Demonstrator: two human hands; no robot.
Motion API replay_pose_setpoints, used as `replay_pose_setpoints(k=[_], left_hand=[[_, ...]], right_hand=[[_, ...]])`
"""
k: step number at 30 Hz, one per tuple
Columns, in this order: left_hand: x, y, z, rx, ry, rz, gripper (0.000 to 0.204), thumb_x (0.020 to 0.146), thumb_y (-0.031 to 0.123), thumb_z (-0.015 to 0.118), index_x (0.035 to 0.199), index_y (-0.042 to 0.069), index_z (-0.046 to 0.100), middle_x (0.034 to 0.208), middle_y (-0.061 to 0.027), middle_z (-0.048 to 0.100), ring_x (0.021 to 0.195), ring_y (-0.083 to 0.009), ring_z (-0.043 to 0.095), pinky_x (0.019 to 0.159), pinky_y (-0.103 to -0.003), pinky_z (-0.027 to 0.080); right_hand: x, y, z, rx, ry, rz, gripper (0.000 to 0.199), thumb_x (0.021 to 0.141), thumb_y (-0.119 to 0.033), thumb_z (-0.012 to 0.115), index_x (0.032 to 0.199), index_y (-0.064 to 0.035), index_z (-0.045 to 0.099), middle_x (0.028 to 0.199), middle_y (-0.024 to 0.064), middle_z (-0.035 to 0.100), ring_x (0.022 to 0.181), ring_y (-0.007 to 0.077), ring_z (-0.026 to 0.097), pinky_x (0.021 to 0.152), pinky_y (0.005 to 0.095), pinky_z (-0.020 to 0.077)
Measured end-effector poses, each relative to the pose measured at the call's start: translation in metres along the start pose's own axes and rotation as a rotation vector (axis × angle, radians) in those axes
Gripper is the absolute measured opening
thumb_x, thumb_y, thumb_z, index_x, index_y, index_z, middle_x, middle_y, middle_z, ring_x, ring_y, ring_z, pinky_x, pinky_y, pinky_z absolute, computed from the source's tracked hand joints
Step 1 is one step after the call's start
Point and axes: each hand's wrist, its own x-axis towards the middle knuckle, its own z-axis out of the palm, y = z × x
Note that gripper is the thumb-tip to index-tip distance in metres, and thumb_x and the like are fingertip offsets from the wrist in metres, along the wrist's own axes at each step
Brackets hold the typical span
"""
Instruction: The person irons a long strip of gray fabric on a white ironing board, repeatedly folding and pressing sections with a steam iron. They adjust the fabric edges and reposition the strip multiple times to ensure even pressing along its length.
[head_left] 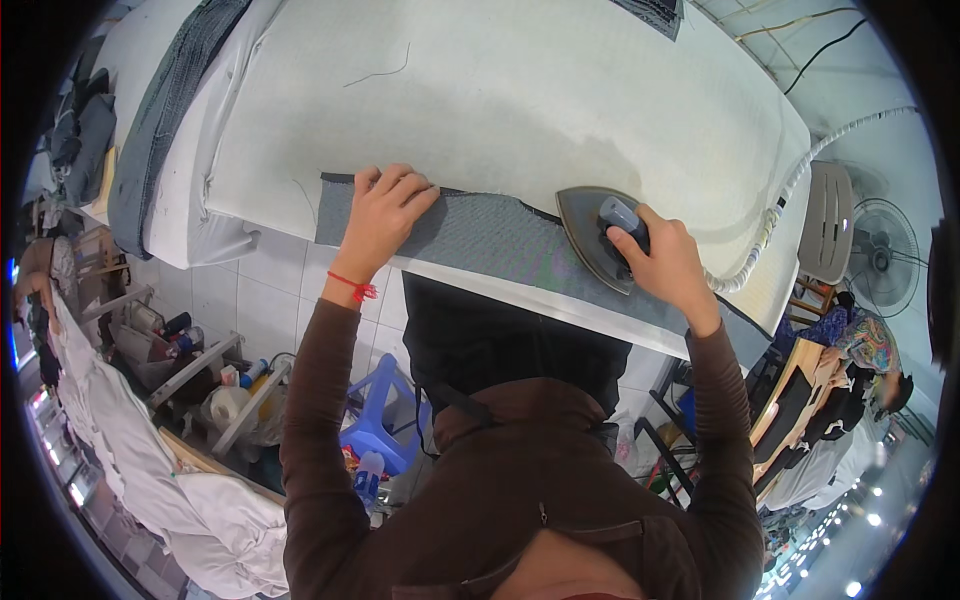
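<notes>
A long grey denim-like fabric piece (485,235) with a dark upper edge lies along the near edge of the white padded ironing table (480,120). My left hand (385,215) is closed at the fabric's upper edge near its left end, fingers bent over it; the fingertips' grip is partly hidden. Wrapped round the handle of an iron (580,222), my right hand (660,255) holds it down on the right half of the fabric. Part of the iron's plate lies past the fabric's upper edge, on the white cover.
A white-wrapped hose (765,240) curves from near the iron to the right wall. Dark folded fabric (165,140) hangs over the table's left side. Below stand a blue plastic stool (385,410) and a cluttered rack. At right are a fan (882,255) and another person (870,345).
</notes>
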Motion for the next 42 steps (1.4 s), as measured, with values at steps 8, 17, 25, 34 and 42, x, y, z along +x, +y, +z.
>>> replay_pose_setpoints(k=[8, 17, 25, 34, 42], left_hand=[[-0.004, -0.005, -0.003, 0.078, -0.001, 0.125, 0.025, 0.093, 0.016, 0.078, 0.118, 0.016, 0.082, 0.121, 0.0044, 0.074, 0.125, -0.017, 0.069, 0.107, -0.044, 0.045], [0.016, 0.015, -0.007, -0.134, -0.071, -0.025, 0.028, 0.088, 0.007, 0.081, 0.115, 0.011, 0.079, 0.12, -0.0002, 0.076, 0.123, -0.0268, 0.07, 0.102, -0.047, 0.048], [0.055, 0.071, 0.037, -0.338, 0.014, -0.128, 0.033, 0.085, 0.008, 0.09, 0.116, 0.012, 0.079, 0.108, -0.0014, 0.075, 0.103, -0.0249, 0.069, 0.09, -0.043, 0.048], [0.039, 0.078, 0.042, -0.16, 0.051, 0.038, 0.03, 0.087, 0.007, 0.082, 0.116, 0.013, 0.083, 0.114, 0.0009, 0.077, 0.108, -0.0209, 0.072, 0.095, -0.041, 0.05], [0.023, 0.101, 0.04, -0.057, -0.006, -0.014, 0.045, 0.089, 0.012, 0.085, 0.134, 0.011, 0.082, 0.137, -0.0023, 0.077, 0.129, -0.0229, 0.072, 0.103, -0.047, 0.051]], right_hand=[[0.022, -0.018, 0.014, -0.059, -0.037, -0.121, 0.049, 0.108, -0.05, 0.082, 0.1, -0.0028, 0.07, 0.07, 0.0219, 0.07, 0.072, 0.0481, 0.074, 0.067, 0.0539, 0.0566], [0.022, -0.007, 0.017, -0.098, -0.037, -0.13, 0.048, 0.105, -0.048, 0.086, 0.098, -0.0035, 0.069, 0.066, 0.0183, 0.067, 0.066, 0.0449, 0.071, 0.062, 0.0529, 0.0545], [0.011, 0.004, 0.011, -0.083, -0.001, -0.095, 0.048, 0.105, -0.046, 0.087, 0.097, -0.0029, 0.069, 0.066, 0.0173, 0.068, 0.064, 0.0441, 0.071, 0.061, 0.0509, 0.0543], [0.004, 0.018, 0.014, -0.06, 0.004, -0.151, 0.05, 0.106, -0.05, 0.085, 0.101, -0.0022, 0.072, 0.064, 0.0167, 0.066, 0.061, 0.0419, 0.07, 0.059, 0.0488, 0.0539], [0.01, 0.01, 0.01, -0.054, 0.004, -0.209, 0.051, 0.106, -0.051, 0.084, 0.101, -0.0012, 0.071, 0.065, 0.0178, 0.067, 0.062, 0.0434, 0.07, 0.059, 0.0496, 0.054]])
